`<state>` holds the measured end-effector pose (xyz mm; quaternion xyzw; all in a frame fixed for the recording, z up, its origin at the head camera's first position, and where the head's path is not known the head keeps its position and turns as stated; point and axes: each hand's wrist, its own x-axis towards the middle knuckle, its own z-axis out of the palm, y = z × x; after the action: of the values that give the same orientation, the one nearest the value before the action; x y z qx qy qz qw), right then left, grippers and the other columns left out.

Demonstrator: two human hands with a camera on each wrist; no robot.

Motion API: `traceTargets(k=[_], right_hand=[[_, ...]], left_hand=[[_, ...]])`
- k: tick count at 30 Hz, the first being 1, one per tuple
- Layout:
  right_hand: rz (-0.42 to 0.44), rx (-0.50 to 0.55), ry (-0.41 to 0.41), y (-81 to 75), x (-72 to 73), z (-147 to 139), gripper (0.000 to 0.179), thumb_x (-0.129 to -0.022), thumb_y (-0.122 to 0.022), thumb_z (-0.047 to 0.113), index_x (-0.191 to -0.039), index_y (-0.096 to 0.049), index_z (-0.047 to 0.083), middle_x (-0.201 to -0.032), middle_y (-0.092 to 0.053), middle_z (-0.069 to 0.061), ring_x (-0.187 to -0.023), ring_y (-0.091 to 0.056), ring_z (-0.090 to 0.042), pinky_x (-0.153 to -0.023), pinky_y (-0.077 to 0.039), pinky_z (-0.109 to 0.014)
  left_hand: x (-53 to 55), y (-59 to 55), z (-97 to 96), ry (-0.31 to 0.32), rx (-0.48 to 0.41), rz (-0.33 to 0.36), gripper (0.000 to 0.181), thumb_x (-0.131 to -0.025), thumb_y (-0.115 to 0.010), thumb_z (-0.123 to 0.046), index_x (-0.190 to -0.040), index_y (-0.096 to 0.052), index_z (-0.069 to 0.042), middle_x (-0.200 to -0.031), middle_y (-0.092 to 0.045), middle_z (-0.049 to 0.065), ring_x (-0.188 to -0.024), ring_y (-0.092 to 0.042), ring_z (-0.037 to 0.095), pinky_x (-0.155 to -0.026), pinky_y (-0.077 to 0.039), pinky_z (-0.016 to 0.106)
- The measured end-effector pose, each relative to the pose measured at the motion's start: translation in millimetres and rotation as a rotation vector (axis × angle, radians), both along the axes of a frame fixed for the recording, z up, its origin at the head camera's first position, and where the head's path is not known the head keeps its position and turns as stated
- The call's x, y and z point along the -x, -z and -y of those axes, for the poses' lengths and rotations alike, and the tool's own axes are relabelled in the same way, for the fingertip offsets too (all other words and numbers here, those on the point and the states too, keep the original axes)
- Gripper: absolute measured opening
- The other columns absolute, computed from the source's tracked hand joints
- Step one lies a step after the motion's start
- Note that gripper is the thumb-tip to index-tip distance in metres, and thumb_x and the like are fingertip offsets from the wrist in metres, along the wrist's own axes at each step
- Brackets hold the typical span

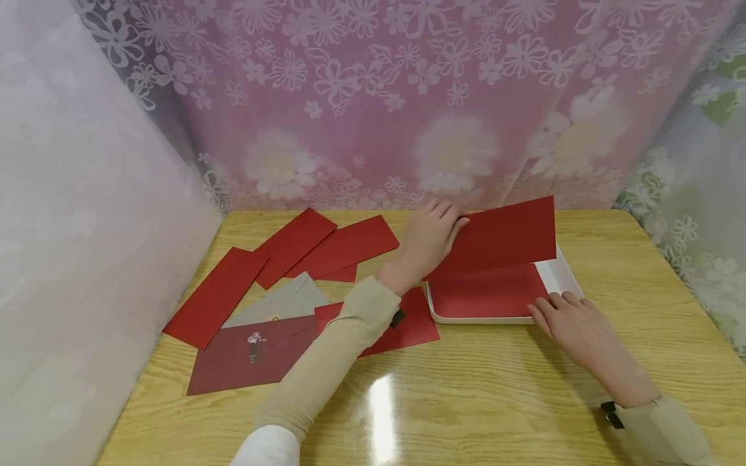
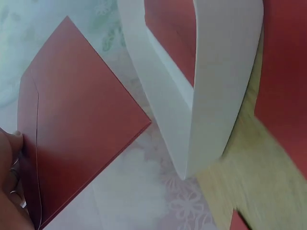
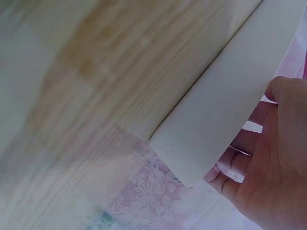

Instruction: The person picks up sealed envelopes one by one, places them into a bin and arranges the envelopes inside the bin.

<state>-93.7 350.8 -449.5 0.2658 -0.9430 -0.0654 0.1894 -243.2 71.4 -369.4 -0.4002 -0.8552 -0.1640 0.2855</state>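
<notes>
My left hand (image 1: 428, 236) pinches a red envelope (image 1: 507, 233) by its left end, tilted up over a white box (image 1: 562, 275). The left wrist view shows the envelope's flap side (image 2: 86, 120), with the thumb on the flap edge. Another red envelope (image 1: 489, 294) lies flat inside the box. At the box's front right corner, my right hand (image 1: 583, 330) grips the rim. Seen from the right wrist, its fingers (image 3: 244, 143) reach over the top of the white wall (image 3: 211, 105).
Several red envelopes (image 1: 215, 298) lie overlapping on the left of the wooden table (image 1: 466, 388). Among them are a grey envelope (image 1: 280, 301) and a dark red one (image 1: 233, 369) with a printed mark. Another red envelope (image 1: 416, 330) lies partly under the left forearm. Flowered curtains (image 1: 361, 97) stand behind.
</notes>
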Motion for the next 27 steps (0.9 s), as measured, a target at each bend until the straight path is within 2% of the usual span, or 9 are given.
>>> traceTargets(k=[2,4,7,12,15,18,20,23,27], right_hand=[[-0.005,-0.001,-0.008,0.4,-0.2,-0.1,0.018,-0.1,-0.061,0.011,-0.112,-0.065,-0.002,-0.095,-0.062,-0.016,-0.083,-0.055,-0.036,-0.064,-0.051,-0.049],[-0.009,0.011,-0.012,1.2,0.2,0.1,0.042,-0.113,-0.035,0.025,-0.111,-0.066,-0.003,-0.094,-0.063,-0.016,-0.082,-0.055,-0.035,-0.065,-0.052,-0.049],[-0.02,0.027,-0.007,2.0,1.4,0.9,0.085,-0.106,0.004,0.043,-0.109,-0.067,-0.002,-0.095,-0.064,-0.017,-0.082,-0.056,-0.036,-0.065,-0.052,-0.049],[-0.026,0.062,0.012,2.6,2.0,2.1,0.085,-0.107,0.002,0.047,-0.106,-0.068,0.0,-0.093,-0.065,-0.015,-0.082,-0.056,-0.035,-0.066,-0.051,-0.05],[-0.028,0.058,0.003,2.2,1.6,2.0,0.054,-0.113,-0.026,0.036,-0.106,-0.066,0.0,-0.092,-0.063,-0.014,-0.081,-0.055,-0.035,-0.065,-0.051,-0.049],[-0.011,0.037,0.005,1.5,1.0,1.5,0.021,-0.098,-0.057,0.015,-0.109,-0.066,0.0,-0.095,-0.063,-0.015,-0.083,-0.054,-0.035,-0.067,-0.051,-0.05],[0.002,0.023,0.01,1.0,0.9,1.2,0.03,-0.083,-0.068,0.01,-0.112,-0.068,0.0,-0.098,-0.064,-0.015,-0.085,-0.056,-0.035,-0.07,-0.052,-0.052],[0.006,0.018,0.014,1.0,1.2,1.0,0.032,-0.082,-0.068,0.01,-0.112,-0.068,-0.001,-0.1,-0.065,-0.016,-0.087,-0.056,-0.036,-0.071,-0.053,-0.052],[-0.014,0.044,0.015,2.8,2.2,1.1,0.037,-0.109,-0.041,0.024,-0.11,-0.069,0.0,-0.099,-0.065,-0.015,-0.085,-0.056,-0.035,-0.069,-0.052,-0.05]], left_hand=[[-0.8,3.6,-7.0,-0.001,0.026,0.015,0.024,-0.108,-0.052,-0.027,-0.116,-0.069,-0.012,-0.11,-0.07,-0.001,-0.105,-0.061,0.016,-0.097,-0.046,0.024],[-1.0,8.4,-13.2,0.001,0.059,0.043,0.025,-0.108,-0.051,-0.027,-0.119,-0.069,-0.013,-0.112,-0.07,-0.002,-0.107,-0.061,0.015,-0.101,-0.045,0.023],[-2.0,16.2,-19.7,0.005,0.131,0.105,0.027,-0.109,-0.049,-0.028,-0.123,-0.068,-0.016,-0.113,-0.07,-0.004,-0.107,-0.06,0.013,-0.102,-0.044,0.022],[-5.0,30.5,-25.1,0.044,0.231,0.274,0.029,-0.109,-0.047,-0.029,-0.129,-0.067,-0.02,-0.119,-0.068,-0.007,-0.107,-0.058,0.012,-0.097,-0.044,0.022],[-5.7,38.2,-26.5,0.074,0.253,0.352,0.029,-0.109,-0.048,-0.028,-0.131,-0.065,-0.021,-0.123,-0.068,-0.007,-0.106,-0.057,0.012,-0.095,-0.043,0.021],[-5.6,44.7,-28.2,0.092,0.271,0.374,0.029,-0.108,-0.051,-0.027,-0.133,-0.065,-0.021,-0.124,-0.069,-0.007,-0.104,-0.057,0.012,-0.094,-0.043,0.021],[-5.7,47.4,-29.4,0.09,0.298,0.364,0.03,-0.107,-0.052,-0.028,-0.134,-0.065,-0.021,-0.124,-0.069,-0.007,-0.107,-0.058,0.012,-0.097,-0.042,0.021],[-6.3,49.4,-30.8,0.076,0.351,0.354,0.032,-0.107,-0.053,-0.03,-0.135,-0.064,-0.022,-0.122,-0.068,-0.007,-0.111,-0.058,0.012,-0.101,-0.041,0.023],[-8.5,49.5,-31.7,0.032,0.412,0.374,0.034,-0.106,-0.055,-0.032,-0.137,-0.063,-0.022,-0.122,-0.066,-0.006,-0.115,-0.056,0.013,-0.101,-0.043,0.026]])
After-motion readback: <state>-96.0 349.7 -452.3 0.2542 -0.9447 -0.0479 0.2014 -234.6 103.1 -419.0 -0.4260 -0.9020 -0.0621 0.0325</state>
